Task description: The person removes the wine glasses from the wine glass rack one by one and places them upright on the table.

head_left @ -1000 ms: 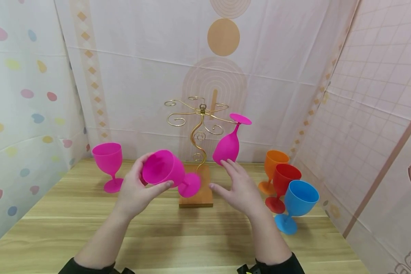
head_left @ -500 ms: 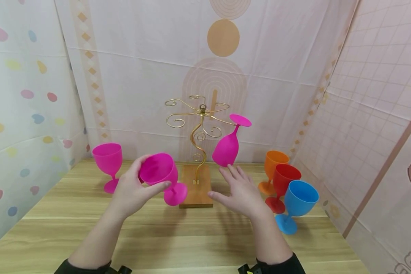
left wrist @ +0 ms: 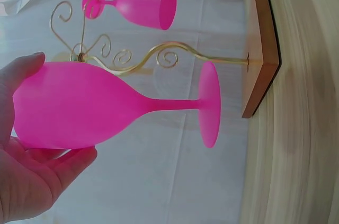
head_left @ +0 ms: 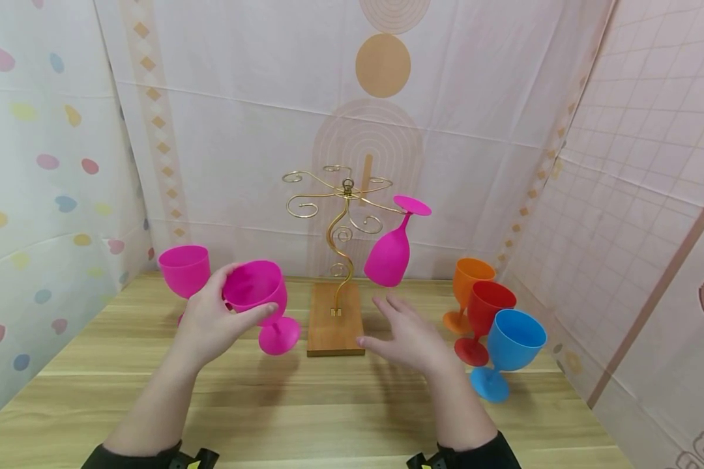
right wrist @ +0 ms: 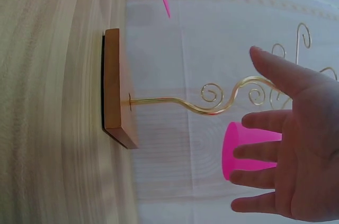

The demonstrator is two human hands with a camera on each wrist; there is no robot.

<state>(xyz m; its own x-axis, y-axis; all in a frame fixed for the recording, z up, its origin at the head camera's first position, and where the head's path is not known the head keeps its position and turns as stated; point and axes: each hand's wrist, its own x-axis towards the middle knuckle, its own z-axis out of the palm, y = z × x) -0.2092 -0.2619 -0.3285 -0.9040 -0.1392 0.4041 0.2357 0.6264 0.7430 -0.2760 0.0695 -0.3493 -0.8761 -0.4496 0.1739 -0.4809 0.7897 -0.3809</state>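
Note:
My left hand grips a pink goblet round its bowl, thumb on the near side, with the foot pointing down and to the right above the table. The right hand is held in the air with fingers spread and nothing in it. Just beyond its fingertips, a second pink goblet hangs upside down and tilted, its foot caught on an arm of the gold wire rack. The rack's wooden base stands between my hands. A third pink goblet stands behind the left hand, its lower part mostly hidden.
At the right stand an orange goblet, a red goblet and a blue goblet, all upright and close together. The wooden table meets curtains at the back and both sides.
The left hand has drawn the held goblet left and down, away from the rack, turning it more upright. My right hand has dropped slightly away from the hanging goblet.

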